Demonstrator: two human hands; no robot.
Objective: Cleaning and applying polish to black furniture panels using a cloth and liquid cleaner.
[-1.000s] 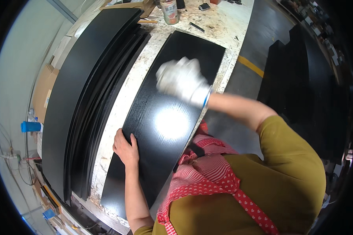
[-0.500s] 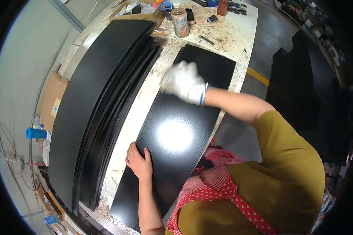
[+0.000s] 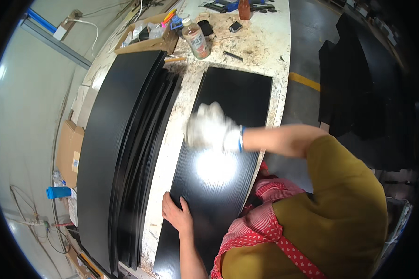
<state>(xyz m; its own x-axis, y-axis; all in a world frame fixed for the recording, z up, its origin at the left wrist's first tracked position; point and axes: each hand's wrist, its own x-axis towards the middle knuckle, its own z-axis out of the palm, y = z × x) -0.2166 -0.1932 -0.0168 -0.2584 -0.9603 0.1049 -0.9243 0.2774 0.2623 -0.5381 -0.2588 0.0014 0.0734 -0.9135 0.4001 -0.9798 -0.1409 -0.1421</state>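
Note:
A long black panel (image 3: 233, 97) lies flat on the pale workbench (image 3: 270, 46) in front of me. My right hand (image 3: 212, 128), in a white glove and blurred by motion, presses on the panel's middle; whether it holds a cloth under the palm I cannot tell. My bare left hand (image 3: 177, 214) lies flat on the panel's left edge near my body, fingers spread. A bright glare patch shines on the panel just below the gloved hand.
A stack of black panels (image 3: 121, 153) lies along the bench to the left. At the far end stand a plastic bottle (image 3: 195, 39), a cardboard box (image 3: 146, 39) of small items and scattered tools. More dark panels (image 3: 358, 83) stand on the floor at right. A blue cup (image 3: 58, 192) sits far left.
My gloved right hand has slid along the panel toward me and to the left. My left hand stays pressed on the panel's near left edge. My view has shifted.

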